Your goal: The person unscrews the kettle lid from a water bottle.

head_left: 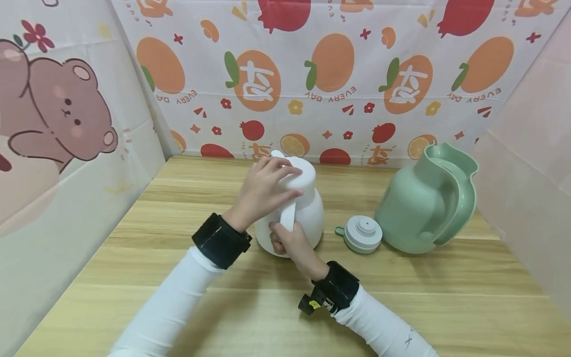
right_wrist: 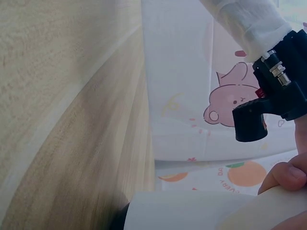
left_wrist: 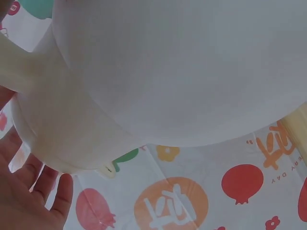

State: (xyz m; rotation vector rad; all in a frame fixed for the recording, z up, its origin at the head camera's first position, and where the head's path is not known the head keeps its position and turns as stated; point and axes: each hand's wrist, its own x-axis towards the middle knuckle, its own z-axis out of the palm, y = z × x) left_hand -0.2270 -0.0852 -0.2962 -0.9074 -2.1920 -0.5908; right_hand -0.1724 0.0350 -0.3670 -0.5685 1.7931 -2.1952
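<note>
A white thermos jug (head_left: 314, 218) stands upright on the wooden table. My left hand (head_left: 267, 186) lies over its white lid (head_left: 305, 171), fingers on the far side and thumb on the near side. From below, the left wrist view shows those fingers (left_wrist: 45, 179) at the lid's rim, beside the big white body (left_wrist: 182, 72). Lower down, my right hand (head_left: 292, 243) grips the jug's white handle (head_left: 287, 215). In the right wrist view only part of that jug (right_wrist: 177, 211) shows, with the curled left-hand or right-hand fingers (right_wrist: 285, 177) at the edge.
Right of the white jug, a round grey-white stopper (head_left: 363, 233) with a green tab lies on the table (head_left: 250, 307). Beside it stands a green jug (head_left: 410, 208), its handle toward the right front. Fruit-printed cloth (head_left: 294, 106) hangs behind, and a bear-printed cloth (head_left: 67, 114) at left.
</note>
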